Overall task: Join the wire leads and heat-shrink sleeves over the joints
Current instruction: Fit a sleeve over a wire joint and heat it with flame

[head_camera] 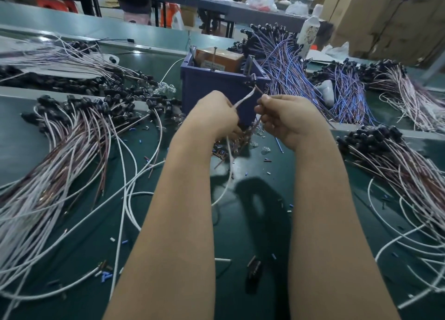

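My left hand [215,113] grips a white wire [243,100] whose tip rises toward a small black part [251,79] at the corner of the blue box. The wire's tail [228,165] hangs below the hand down to the green mat. My right hand [286,117] pinches a thin brown lead [258,91] that meets the white wire near the black part. Both hands are held above the mat, just in front of the box. A heap of short brown sleeves [231,144] lies under the hands.
A blue box [216,86] holding an orange carton stands right behind the hands. Bundles of white-brown wires [67,151] lie left, blue-brown wires [301,79] behind right, more white-brown ones [409,175] right. Loose white wires and sleeve bits dot the green mat [252,223].
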`<action>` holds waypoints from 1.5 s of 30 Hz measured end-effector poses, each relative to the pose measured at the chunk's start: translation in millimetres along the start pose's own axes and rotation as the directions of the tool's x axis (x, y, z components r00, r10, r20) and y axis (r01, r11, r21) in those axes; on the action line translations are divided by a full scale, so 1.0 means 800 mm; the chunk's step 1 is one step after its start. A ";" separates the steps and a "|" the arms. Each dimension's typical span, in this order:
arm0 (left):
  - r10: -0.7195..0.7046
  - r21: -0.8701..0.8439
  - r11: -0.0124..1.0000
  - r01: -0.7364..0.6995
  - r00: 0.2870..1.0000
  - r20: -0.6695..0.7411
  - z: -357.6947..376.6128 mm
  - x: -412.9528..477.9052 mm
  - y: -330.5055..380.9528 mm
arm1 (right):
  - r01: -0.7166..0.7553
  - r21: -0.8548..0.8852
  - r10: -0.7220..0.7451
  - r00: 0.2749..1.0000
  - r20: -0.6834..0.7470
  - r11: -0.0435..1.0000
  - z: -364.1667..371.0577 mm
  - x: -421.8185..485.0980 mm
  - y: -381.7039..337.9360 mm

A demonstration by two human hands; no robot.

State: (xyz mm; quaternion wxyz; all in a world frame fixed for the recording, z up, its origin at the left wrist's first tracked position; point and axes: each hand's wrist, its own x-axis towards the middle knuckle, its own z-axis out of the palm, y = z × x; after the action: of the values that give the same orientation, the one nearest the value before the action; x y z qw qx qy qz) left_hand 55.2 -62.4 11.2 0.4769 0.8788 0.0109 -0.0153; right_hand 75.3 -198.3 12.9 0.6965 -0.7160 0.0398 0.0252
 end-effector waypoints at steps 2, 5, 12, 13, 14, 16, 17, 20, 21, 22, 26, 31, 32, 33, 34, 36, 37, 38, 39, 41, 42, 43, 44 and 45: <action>-0.057 0.026 0.998 0.059 0.997 -0.055 -0.004 0.002 -0.006 | 0.006 -0.067 -0.007 1.000 -0.021 0.998 -0.003 0.000 -0.004; -0.065 0.003 0.998 0.065 0.998 -0.005 -0.006 0.000 -0.008 | 0.007 -0.312 -0.024 0.998 -0.049 0.950 -0.007 0.000 -0.009; 0.001 -0.019 1.000 0.000 1.000 0.013 -0.012 -0.008 -0.002 | 0.020 -0.471 -0.105 0.982 -0.156 0.882 -0.008 0.004 0.003; 0.014 -0.022 1.000 -0.014 1.000 0.026 -0.011 -0.008 -0.001 | 0.035 -0.403 -0.097 0.986 -0.135 0.914 -0.005 0.003 0.004; 0.022 -0.049 0.999 -0.021 0.999 0.031 -0.010 -0.009 0.001 | 0.049 -0.332 -0.083 0.993 -0.089 0.942 -0.002 0.001 0.004; 0.015 -0.133 0.991 -0.013 1.000 0.015 -0.008 -0.008 0.003 | 0.052 -0.253 -0.041 0.998 0.048 0.966 0.005 -0.004 0.002; 0.011 -0.140 0.990 -0.013 1.000 -0.009 -0.007 -0.007 0.002 | 0.044 -0.237 -0.017 0.993 0.113 0.971 0.008 -0.007 0.002; 0.019 -0.012 1.000 -0.021 0.995 -0.102 -0.006 -0.004 -0.008 | 0.026 -0.209 0.017 0.979 0.202 0.977 0.015 -0.011 0.004; 0.017 0.011 1.000 -0.016 0.993 -0.120 -0.006 -0.005 -0.011 | 0.037 -0.208 0.003 0.982 0.190 0.977 0.016 -0.010 0.004; 0.009 0.019 1.000 -0.007 0.991 -0.133 -0.007 -0.006 -0.012 | 0.055 -0.207 -0.021 0.986 0.162 0.977 0.016 -0.009 0.003; -0.033 0.078 0.996 0.047 0.984 -0.173 -0.005 -0.005 -0.011 | 0.151 -0.244 -0.139 0.988 0.065 0.958 0.013 -0.004 0.001; 0.086 -0.022 0.996 -0.092 0.979 -0.186 -0.007 -0.009 0.001 | 0.188 -0.290 -0.155 0.979 0.133 0.938 0.018 -0.010 -0.001; 0.129 -0.046 0.989 -0.142 0.968 -0.217 -0.008 -0.009 0.005 | 0.208 -0.277 -0.167 0.973 0.161 0.938 0.019 -0.012 -0.003; 0.174 -0.058 0.979 -0.194 0.952 -0.253 -0.009 -0.010 0.010 | 0.232 -0.245 -0.186 0.962 0.198 0.941 0.019 -0.014 -0.006; 0.215 -0.066 0.968 -0.244 0.933 -0.289 -0.011 -0.012 0.014 | 0.255 -0.193 -0.206 0.948 0.244 0.947 0.018 -0.016 -0.010; 0.276 -0.119 0.936 -0.332 0.900 -0.337 -0.012 -0.015 0.021 | 0.280 -0.056 -0.244 0.906 0.346 0.958 0.016 -0.021 -0.015; 0.299 -0.166 0.914 -0.371 0.890 -0.343 -0.012 -0.017 0.023 | 0.279 0.003 -0.259 0.886 0.384 0.960 0.016 -0.023 -0.017; 0.321 -0.213 0.889 -0.405 0.884 -0.340 -0.012 -0.019 0.026 | 0.279 0.046 -0.273 0.872 0.407 0.959 0.016 -0.025 -0.019; 0.348 -0.239 0.868 -0.436 0.876 -0.334 -0.011 -0.021 0.027 | 0.283 0.072 -0.287 0.865 0.412 0.956 0.016 -0.026 -0.021; 0.406 -0.208 0.847 -0.489 0.848 -0.340 -0.007 -0.020 0.032 | 0.317 0.103 -0.333 0.867 0.371 0.943 0.019 -0.028 -0.025; 0.432 -0.173 0.839 -0.515 0.826 -0.363 -0.004 -0.020 0.035 | 0.348 0.120 -0.368 0.875 0.315 0.930 0.021 -0.028 -0.026; 0.453 -0.142 0.827 -0.543 0.795 -0.403 -0.003 -0.021 0.039 | 0.381 0.143 -0.405 0.885 0.230 0.913 0.021 -0.028 -0.028; 0.461 -0.128 0.816 -0.563 0.768 -0.444 -0.003 -0.021 0.041 | 0.401 0.178 -0.424 0.898 0.119 0.899 0.019 -0.027 -0.029; 0.457 -0.127 0.814 -0.567 0.759 -0.463 -0.003 -0.021 0.041 | 0.402 0.245 -0.414 0.910 -0.002 0.882 0.016 -0.025 -0.031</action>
State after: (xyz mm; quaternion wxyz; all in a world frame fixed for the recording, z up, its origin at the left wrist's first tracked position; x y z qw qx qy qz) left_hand 39.9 -78.5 40.9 0.5597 0.7600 -0.1298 0.3038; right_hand 57.6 -184.2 38.7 0.7682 -0.6181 -0.1264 -0.1088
